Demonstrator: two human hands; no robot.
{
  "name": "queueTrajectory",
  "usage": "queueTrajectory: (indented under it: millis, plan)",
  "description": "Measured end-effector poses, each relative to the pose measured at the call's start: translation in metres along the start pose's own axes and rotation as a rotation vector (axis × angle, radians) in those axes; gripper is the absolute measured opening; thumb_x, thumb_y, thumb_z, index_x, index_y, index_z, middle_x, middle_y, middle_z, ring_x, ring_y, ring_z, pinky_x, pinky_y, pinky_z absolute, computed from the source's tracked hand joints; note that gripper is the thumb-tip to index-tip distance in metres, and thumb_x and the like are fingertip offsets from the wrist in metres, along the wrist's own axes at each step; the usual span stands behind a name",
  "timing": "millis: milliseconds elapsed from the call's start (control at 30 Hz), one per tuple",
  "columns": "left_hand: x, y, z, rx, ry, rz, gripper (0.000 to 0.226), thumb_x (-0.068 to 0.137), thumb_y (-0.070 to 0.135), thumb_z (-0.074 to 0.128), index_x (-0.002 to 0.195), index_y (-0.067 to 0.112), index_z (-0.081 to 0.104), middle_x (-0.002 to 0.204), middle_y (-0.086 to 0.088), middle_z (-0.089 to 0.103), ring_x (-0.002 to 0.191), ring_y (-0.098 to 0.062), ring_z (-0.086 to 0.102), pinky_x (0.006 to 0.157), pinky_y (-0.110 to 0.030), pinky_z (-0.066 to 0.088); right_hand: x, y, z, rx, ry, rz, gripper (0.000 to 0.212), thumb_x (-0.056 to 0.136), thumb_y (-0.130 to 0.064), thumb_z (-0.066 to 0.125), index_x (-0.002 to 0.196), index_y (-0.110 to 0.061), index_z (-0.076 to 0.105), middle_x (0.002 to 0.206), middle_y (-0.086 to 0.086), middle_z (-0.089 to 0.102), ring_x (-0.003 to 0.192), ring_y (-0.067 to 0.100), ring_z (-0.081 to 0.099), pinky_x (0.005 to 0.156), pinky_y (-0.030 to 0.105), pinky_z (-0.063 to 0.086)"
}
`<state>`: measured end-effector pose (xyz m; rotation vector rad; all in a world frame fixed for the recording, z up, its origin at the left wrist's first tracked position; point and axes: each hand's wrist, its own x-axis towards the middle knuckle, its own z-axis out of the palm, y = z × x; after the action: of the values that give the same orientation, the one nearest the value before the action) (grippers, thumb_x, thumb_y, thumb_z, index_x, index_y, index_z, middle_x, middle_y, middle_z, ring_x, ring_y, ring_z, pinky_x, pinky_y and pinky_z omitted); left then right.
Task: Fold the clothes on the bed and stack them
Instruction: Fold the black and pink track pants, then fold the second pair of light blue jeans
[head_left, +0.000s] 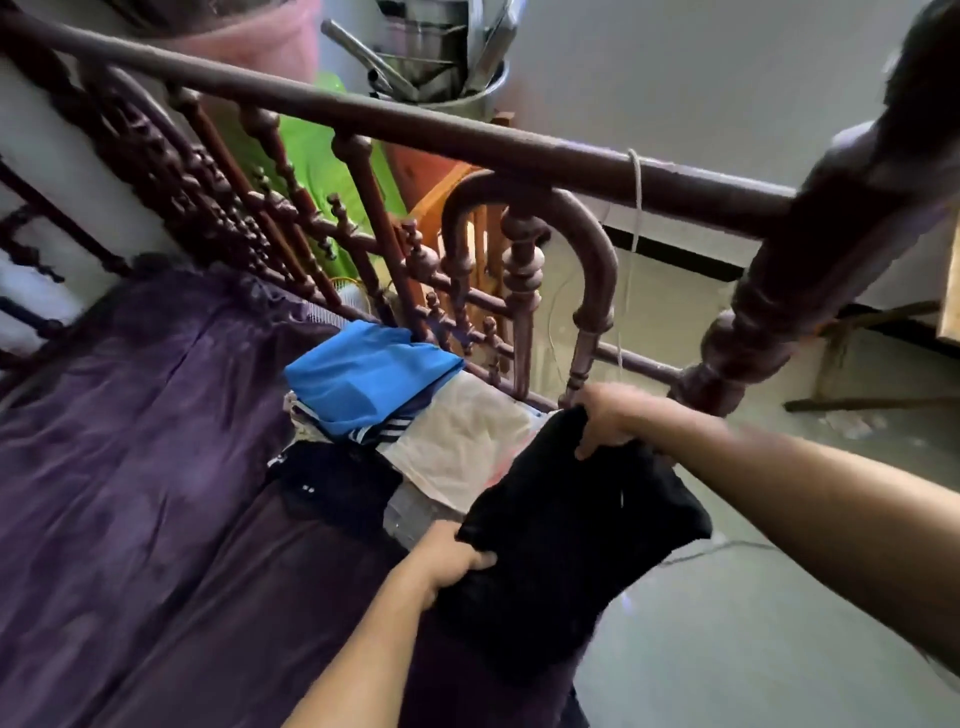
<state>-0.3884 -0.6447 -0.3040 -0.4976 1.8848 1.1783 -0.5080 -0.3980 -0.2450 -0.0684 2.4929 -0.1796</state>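
Note:
A black garment (566, 545) hangs folded between my two hands near the bed's foot end. My right hand (608, 421) grips its upper edge close to the bed rail. Its lower left edge is pinched by my left hand (452, 561). Behind it on the purple bedsheet (156, 441) lie a cream garment (462, 441), a blue garment (369, 374) with a striped piece under it, and another black garment (332, 483).
The dark carved wooden bed frame (519, 150) with turned spindles crosses the view above the clothes, with a thick post (810, 270) at right. Beyond it are a green cloth (317, 156), a metal pot of utensils (441, 57) and grey floor (753, 649).

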Motion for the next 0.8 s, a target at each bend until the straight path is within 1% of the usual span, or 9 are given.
queueTrajectory:
  millis: [100, 200, 267, 333, 367, 467, 533, 667, 800]
  plan:
    - [0.04, -0.011, 0.021, -0.087, 0.07, -0.08, 0.044, 0.081, 0.022, 0.074, 0.118, 0.007, 0.055, 0.108, -0.009, 0.067, 0.097, -0.024, 0.065, 0.083, -0.034, 0.055, 0.047, -0.015, 0.012, -0.127, 0.049, -0.011, 0.05, 0.072, -0.032, 0.078, 0.113, -0.014, 0.055, 0.109, 0.009, 0.063, 0.097, 0.031, 0.062, 0.068, 0.031, 0.049]
    - [0.059, -0.015, 0.029, 0.326, 0.376, -0.021, 0.053, 0.085, 0.036, 0.067, 0.127, 0.017, 0.042, 0.127, -0.004, 0.05, 0.114, -0.023, 0.052, 0.086, -0.033, 0.047, 0.071, -0.02, 0.043, -0.055, 0.194, -0.064, 0.044, 0.082, -0.022, 0.063, 0.123, -0.017, 0.048, 0.119, 0.009, 0.057, 0.107, 0.033, 0.058, 0.082, 0.036, 0.051]
    - [0.059, -0.021, 0.033, 0.642, 0.555, 0.153, 0.056, 0.088, 0.042, 0.06, 0.135, 0.022, 0.036, 0.137, -0.003, 0.039, 0.123, -0.022, 0.041, 0.095, -0.033, 0.042, 0.068, -0.015, 0.073, -0.095, 0.368, -0.177, 0.051, 0.085, -0.027, 0.06, 0.133, -0.019, 0.047, 0.132, 0.008, 0.052, 0.119, 0.032, 0.051, 0.093, 0.038, 0.044]
    - [0.062, -0.03, 0.042, 0.803, 0.526, 0.357, 0.063, 0.092, 0.047, 0.05, 0.146, 0.03, 0.024, 0.151, -0.007, 0.024, 0.137, -0.024, 0.025, 0.107, -0.037, 0.032, 0.058, -0.004, 0.102, -0.151, 0.489, -0.26, 0.056, 0.087, -0.039, 0.059, 0.139, -0.02, 0.046, 0.144, 0.01, 0.045, 0.133, 0.033, 0.041, 0.101, 0.044, 0.039]
    - [0.065, -0.036, 0.047, 0.848, 0.447, 0.409, 0.068, 0.093, 0.051, 0.044, 0.15, 0.034, 0.013, 0.156, -0.009, 0.011, 0.142, -0.026, 0.015, 0.11, -0.04, 0.027, 0.054, 0.004, 0.115, -0.181, 0.465, -0.255, 0.06, 0.09, -0.047, 0.054, 0.143, -0.024, 0.041, 0.151, 0.011, 0.037, 0.139, 0.032, 0.033, 0.105, 0.047, 0.034]
    - [0.08, -0.053, 0.059, 0.937, 0.293, 0.413, 0.08, 0.093, 0.059, 0.036, 0.147, 0.038, -0.019, 0.159, -0.008, -0.015, 0.147, -0.024, -0.007, 0.115, -0.044, 0.018, 0.059, 0.03, 0.151, -0.265, 0.275, -0.174, 0.068, 0.092, -0.067, 0.021, 0.152, -0.037, 0.009, 0.162, 0.004, 0.005, 0.149, 0.025, 0.002, 0.113, 0.049, 0.015]
    - [0.09, -0.059, 0.062, 0.973, 0.309, 0.402, 0.084, 0.093, 0.059, 0.035, 0.143, 0.036, -0.029, 0.158, -0.01, -0.018, 0.147, -0.025, -0.009, 0.115, -0.044, 0.016, 0.072, 0.036, 0.163, -0.264, 0.247, -0.157, 0.07, 0.089, -0.071, 0.01, 0.151, -0.04, 0.0, 0.162, 0.002, 0.001, 0.149, 0.023, -0.002, 0.113, 0.046, 0.011]
    - [0.085, -0.06, 0.056, 1.049, 0.313, 0.371, 0.08, 0.095, 0.055, 0.035, 0.146, 0.034, -0.024, 0.159, -0.011, -0.016, 0.147, -0.026, -0.005, 0.116, -0.045, 0.015, 0.082, 0.035, 0.162, -0.266, 0.193, -0.163, 0.071, 0.087, -0.073, 0.006, 0.15, -0.041, -0.004, 0.162, 0.0, -0.001, 0.149, 0.021, -0.003, 0.113, 0.045, 0.015]
    - [0.037, -0.061, 0.051, 1.019, 0.408, 0.239, 0.062, 0.099, 0.044, 0.037, 0.152, 0.027, 0.01, 0.16, -0.008, 0.004, 0.146, -0.026, 0.007, 0.116, -0.043, 0.018, 0.058, 0.027, 0.137, -0.32, 0.214, -0.201, 0.068, 0.094, -0.065, 0.024, 0.152, -0.034, 0.009, 0.161, 0.004, 0.007, 0.148, 0.025, 0.005, 0.112, 0.045, 0.021]
